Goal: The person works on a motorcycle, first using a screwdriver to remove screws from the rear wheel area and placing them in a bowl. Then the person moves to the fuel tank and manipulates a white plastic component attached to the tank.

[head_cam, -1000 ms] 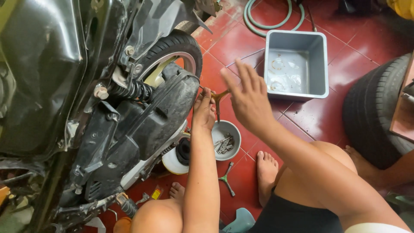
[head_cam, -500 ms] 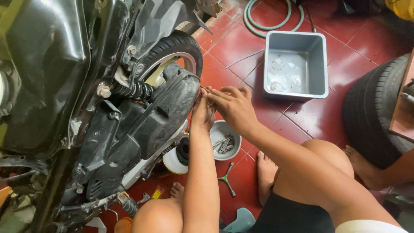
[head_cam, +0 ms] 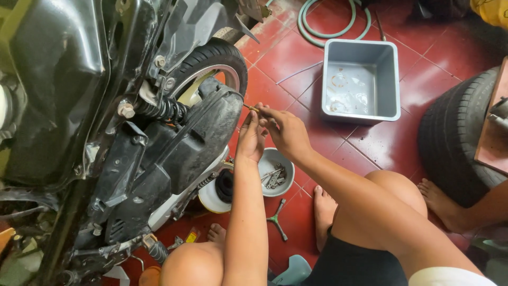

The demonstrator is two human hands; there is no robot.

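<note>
On the red tiled floor [head_cam: 296, 63], largest thing first:

Motorcycle: black plastic-panelled motorcycle [head_cam: 106, 132], filling the left half of the view, its rear wheel pointing away from the camera.
Car tyre: worn black rubber tyre [head_cam: 455, 143] standing at the right edge, beside another person's bare foot [head_cam: 442, 204].
Rear wheel: black tyre on a silver rim [head_cam: 214, 69], partly covered by the black engine cover [head_cam: 196, 140], with a coiled black shock spring [head_cam: 161, 110] just to its left.
Tub: square grey plastic tub [head_cam: 389, 79], wet inside, well apart from the hands.
Hose: pale green rubber hose [head_cam: 328, 29] coiled beyond the tub.
Bowl: small round grey bowl [head_cam: 272, 188] holding loose metal bolts, lying below the two hands.
Wrench: grey three-armed metal wrench [head_cam: 278, 220] flat on the tiles between the person's bare feet.
Left hand: left hand [head_cam: 251, 140] raised against the rear end of the engine cover, fingers bent together; whether its grip closes on anything cannot be told.
Right hand: right hand [head_cam: 286, 132] just beside the left, its grip pinching the rod.
Rod: thin brass-coloured metal rod [head_cam: 250, 108] at the fingertips, its tip pointing at the engine cover's rear edge.
</note>
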